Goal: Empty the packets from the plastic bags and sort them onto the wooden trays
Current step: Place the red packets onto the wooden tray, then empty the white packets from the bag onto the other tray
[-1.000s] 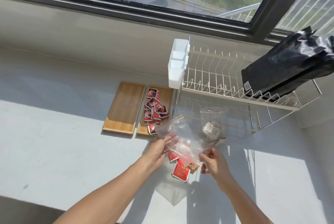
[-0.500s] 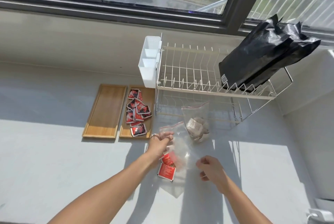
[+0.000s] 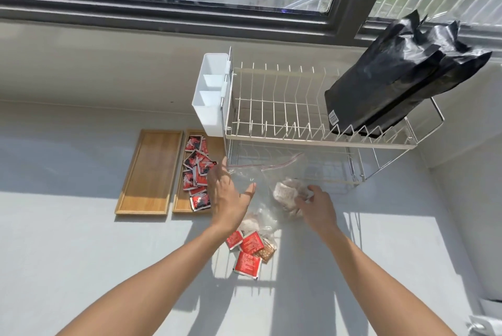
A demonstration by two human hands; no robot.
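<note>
Two wooden trays lie side by side on the white counter. The left tray [image 3: 149, 172] holds nothing; the right tray [image 3: 179, 204] carries several red-and-black packets [image 3: 197, 170]. A few red packets [image 3: 248, 251] and a brown one [image 3: 267, 250] lie loose on the counter below my hands. My left hand [image 3: 228, 197] hovers with fingers spread over a limp clear plastic bag [image 3: 244, 172]. My right hand [image 3: 317, 208] has its fingers curled on a second clear bag holding pale packets [image 3: 286, 193], which stands in front of the rack.
A white wire dish rack [image 3: 298, 118] stands behind the bags, with a white cutlery holder [image 3: 210, 96] on its left end and a black plastic bag [image 3: 402, 77] lying on top. The window wall runs along the back. A white object [image 3: 483, 322] sits at the bottom right.
My left hand let go of the clear bag and opened; the red packets now lie on the counter. My right hand moved forward onto the bag of pale packets.
</note>
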